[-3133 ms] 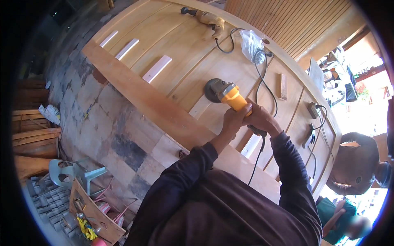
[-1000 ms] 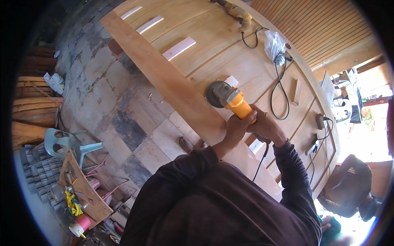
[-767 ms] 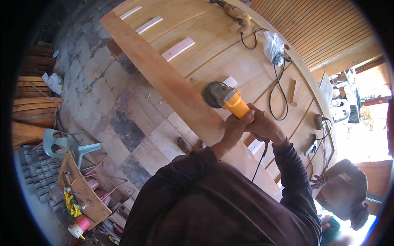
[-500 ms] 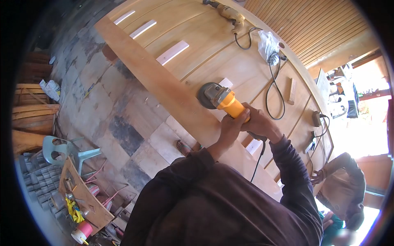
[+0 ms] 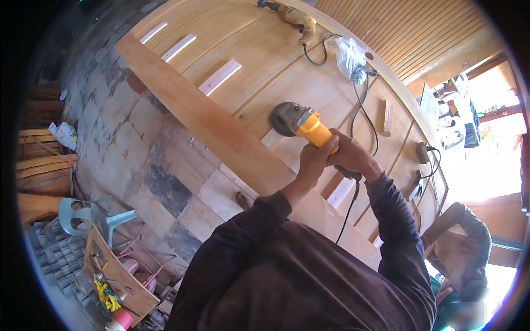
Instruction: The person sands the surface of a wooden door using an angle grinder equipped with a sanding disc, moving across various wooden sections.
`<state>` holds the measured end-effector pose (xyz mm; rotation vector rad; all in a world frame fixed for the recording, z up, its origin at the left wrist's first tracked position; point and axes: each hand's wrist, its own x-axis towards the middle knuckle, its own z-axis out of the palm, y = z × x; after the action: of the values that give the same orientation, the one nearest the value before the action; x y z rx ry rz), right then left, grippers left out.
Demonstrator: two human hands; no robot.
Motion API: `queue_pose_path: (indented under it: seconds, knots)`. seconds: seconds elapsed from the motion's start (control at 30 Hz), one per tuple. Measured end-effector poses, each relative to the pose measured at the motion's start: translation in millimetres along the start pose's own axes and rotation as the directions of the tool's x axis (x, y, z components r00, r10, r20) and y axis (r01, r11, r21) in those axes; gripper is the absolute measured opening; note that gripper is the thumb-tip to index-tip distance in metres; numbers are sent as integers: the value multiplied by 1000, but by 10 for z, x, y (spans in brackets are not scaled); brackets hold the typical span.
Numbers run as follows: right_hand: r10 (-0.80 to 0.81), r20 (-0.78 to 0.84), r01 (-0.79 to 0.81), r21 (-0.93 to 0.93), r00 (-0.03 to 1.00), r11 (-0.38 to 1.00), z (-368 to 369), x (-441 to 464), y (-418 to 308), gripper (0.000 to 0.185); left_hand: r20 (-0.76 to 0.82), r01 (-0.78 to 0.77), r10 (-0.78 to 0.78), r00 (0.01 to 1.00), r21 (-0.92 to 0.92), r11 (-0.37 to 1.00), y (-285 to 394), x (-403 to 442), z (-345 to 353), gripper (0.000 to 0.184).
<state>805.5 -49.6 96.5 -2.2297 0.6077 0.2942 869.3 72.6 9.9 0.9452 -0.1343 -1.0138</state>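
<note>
Both hands grip a yellow angle grinder (image 5: pixel 313 130) with a dark round disc (image 5: pixel 282 119) at its far end. My left hand (image 5: pixel 313 161) is wrapped round the near side of the body. My right hand (image 5: pixel 356 156) closes round its rear, by the black power cord (image 5: pixel 351 207). Beneath the disc lies a large wooden panel (image 5: pixel 309 91) with a long plank (image 5: pixel 212 129) along its near edge. The disc overlaps a pale wood strip (image 5: pixel 270 139); whether it touches the wood I cannot tell.
A drill (image 5: pixel 298 19), a plastic bag (image 5: pixel 350 58) and a wood block (image 5: pixel 386 117) lie on the panel. Another person (image 5: pixel 458 237) bends at the right. At lower left stand a plastic chair (image 5: pixel 113 220) and a cluttered board (image 5: pixel 130 289). Cords run across the panel's right side.
The grinder's disc has shifted inward, away from the near plank and over the panel and its pale strip. Both hands keep hold. The whole view has shifted slightly.
</note>
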Motion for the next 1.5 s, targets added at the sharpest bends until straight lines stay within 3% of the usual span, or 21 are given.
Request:
queue_pose_path:
  seconds: [0.17,0.47,0.57,0.67,0.77,0.87,1.07,1.1,1.13,1.2,1.5]
  knots:
    - [-5,-47,7,50,999,999,-45,34,84,69,-10,8,-8,1000,-16,1000,-11,118,68,42]
    - [-3,-85,15,147,996,989,-134,84,262,70,-41,96,-92,995,120,988,126,261,225,42]
    - [24,-93,-3,224,995,974,-139,74,329,69,-4,105,-106,994,178,978,47,367,206,56]
    - [59,-104,-29,270,993,962,-148,25,366,67,-13,143,-142,990,158,977,51,360,279,46]
    - [80,-129,-27,364,988,931,-101,-21,494,64,11,180,-188,982,233,956,10,416,275,48]
    - [56,-173,9,351,983,936,-90,-199,373,63,58,115,-146,988,361,925,-42,409,241,57]
    - [46,-244,31,302,969,953,90,-528,187,68,103,48,-82,991,296,954,143,-100,269,50]
    - [61,-216,8,307,974,952,99,-611,61,67,68,49,-75,995,326,944,184,-216,247,50]
    - [12,-286,56,228,958,972,256,-701,-10,66,36,59,-77,996,357,932,229,-373,203,50]
    - [53,-203,17,331,978,944,306,-811,-212,68,4,61,-67,998,357,932,253,-549,85,50]
    - [87,-124,-55,241,988,969,970,-619,-936,72,-34,89,-82,996,292,952,677,-962,-812,42]
